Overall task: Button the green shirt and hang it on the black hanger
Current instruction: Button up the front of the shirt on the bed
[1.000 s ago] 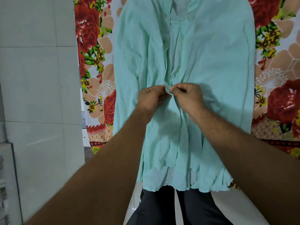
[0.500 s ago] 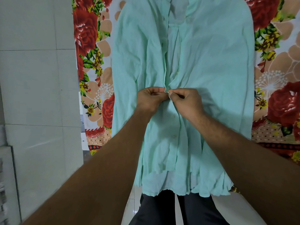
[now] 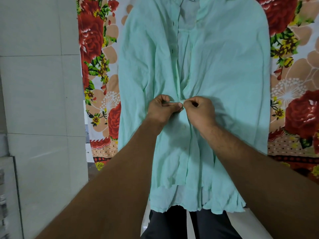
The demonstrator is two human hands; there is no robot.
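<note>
Head view: both hands pinching the shirt front

Grey tiles (image 3: pixel 34 83) at left. Floral bedsheet (image 3: pixel 96 49) lies under the green shirt (image 3: pixel 224 75), which is spread flat at centre, collar far, hem near. Left hand (image 3: pixel 162 109) pinches the left front edge mid-shirt. Right hand (image 3: pixel 200 111), fingertips touching the left's, pinches the right edge. Front gapes open beyond the hands.

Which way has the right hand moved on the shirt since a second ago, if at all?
No. The right hand still pinches the green shirt placket at the same spot above the lower button; only the camera shifted.
</note>
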